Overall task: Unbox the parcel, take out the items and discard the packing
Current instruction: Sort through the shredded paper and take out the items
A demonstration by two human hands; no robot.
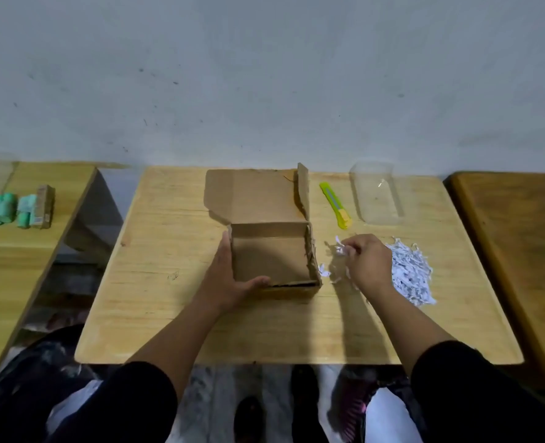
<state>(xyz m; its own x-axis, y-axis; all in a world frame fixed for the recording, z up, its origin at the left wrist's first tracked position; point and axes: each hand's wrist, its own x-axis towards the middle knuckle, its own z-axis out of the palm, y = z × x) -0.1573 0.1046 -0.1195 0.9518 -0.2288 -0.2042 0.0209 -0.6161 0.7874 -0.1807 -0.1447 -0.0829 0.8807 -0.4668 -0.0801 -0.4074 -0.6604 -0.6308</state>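
Your brown cardboard box (pixel 274 257) sits open in the middle of the light wooden tabletop (pixel 169 314). Its lid (pixel 252 195) is folded back flat toward the wall, and one side flap stands up on the right. You can see the bare brown bottom inside the box.

Your left hand (pixel 229 279) rests against the left side of the box. Its fingers lie straight along the left wall, and the thumb lies across the near edge.

Your right hand (pixel 365 262) is just to the right of the box. Its fingers (pixel 349 249) are curled and pinch a small bunch of white paper shreds (pixel 339 249). A few loose bits (pixel 323 271) lie on the tabletop between the box and your hand. A bigger pile of shredded paper (pixel 411 273) lies just to the right of that hand.

A yellow and green box cutter (pixel 336 204) lies behind your right hand, near the lid. A clear plastic container (pixel 376 193) stands to the right of the cutter.

On another tabletop (pixel 25 266) to the far left are some green rolls (pixel 1 209) and a small brown block (pixel 46 206).
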